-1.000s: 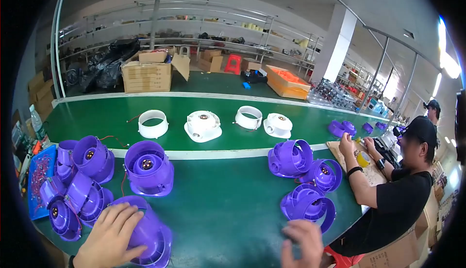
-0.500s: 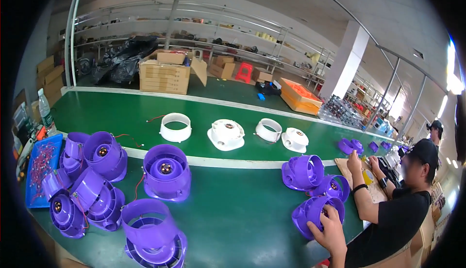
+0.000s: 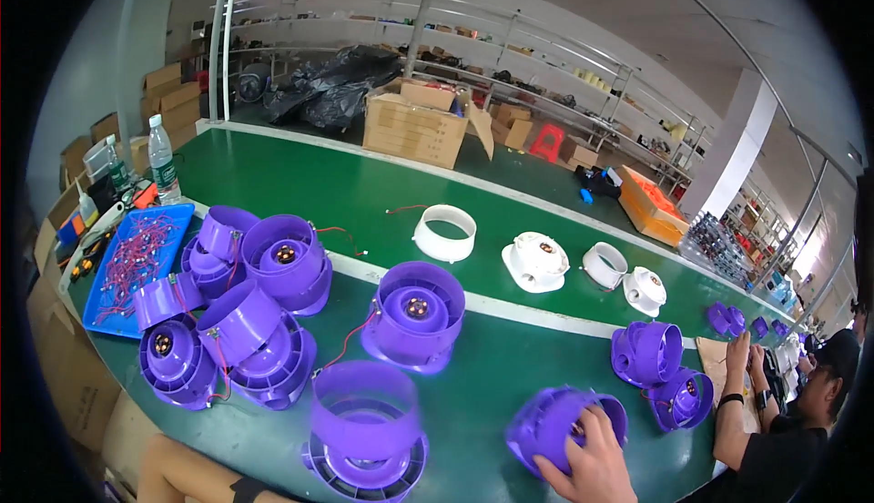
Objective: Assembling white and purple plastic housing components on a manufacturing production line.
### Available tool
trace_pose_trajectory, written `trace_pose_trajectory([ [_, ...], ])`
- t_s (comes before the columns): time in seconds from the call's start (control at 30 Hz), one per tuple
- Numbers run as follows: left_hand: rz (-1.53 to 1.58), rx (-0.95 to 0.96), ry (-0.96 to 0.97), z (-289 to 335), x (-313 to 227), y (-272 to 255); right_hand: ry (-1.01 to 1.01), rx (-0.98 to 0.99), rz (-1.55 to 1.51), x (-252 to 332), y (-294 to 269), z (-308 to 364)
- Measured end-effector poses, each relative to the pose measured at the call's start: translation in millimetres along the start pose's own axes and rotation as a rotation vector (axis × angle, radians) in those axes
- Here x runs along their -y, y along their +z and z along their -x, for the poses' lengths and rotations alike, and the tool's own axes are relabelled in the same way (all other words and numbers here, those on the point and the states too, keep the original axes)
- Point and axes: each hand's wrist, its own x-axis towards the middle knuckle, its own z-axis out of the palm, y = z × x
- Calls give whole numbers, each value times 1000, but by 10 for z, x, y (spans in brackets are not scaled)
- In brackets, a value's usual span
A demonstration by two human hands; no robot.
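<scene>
At the lower right, my right hand (image 3: pixel 590 459) grips a purple fan housing (image 3: pixel 537 426) by its rim, fingers reaching inside and thumb on the near outer wall. The housing tilts and looks slightly blurred; my fingers partly cover its centre. My left forearm (image 3: pixel 196 474), with a black band, shows at the lower left edge, but its hand is out of the picture. Left of the held housing, a loose purple ring (image 3: pixel 366 403) rests over another purple housing (image 3: pixel 364 477). Behind them stands a purple housing with a ring (image 3: pixel 414 316), a red wire at its side.
Several purple housings (image 3: pixel 273 357) crowd the left, beside a blue tray (image 3: pixel 109 316) of red wires. Two more housings (image 3: pixel 648 355) stand at the right, near a co-worker (image 3: pixel 792 439). White rings (image 3: pixel 446 246) and white housings (image 3: pixel 535 275) sit beyond the pale table strip.
My right hand has moved the purple housing leftward, away from the two others at the right. The view has turned left, and my left forearm has come into it.
</scene>
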Motion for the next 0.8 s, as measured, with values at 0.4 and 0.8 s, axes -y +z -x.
trace_pose_trajectory([
  [0.4, -358, -46, -220, -499, 115, -1452, -296, 150, -178, 182, 363, -1154],
  [0.8, -146, -32, -582, -167, 209, -2053, -338, 72, -197, 338, 365, -1241],
])
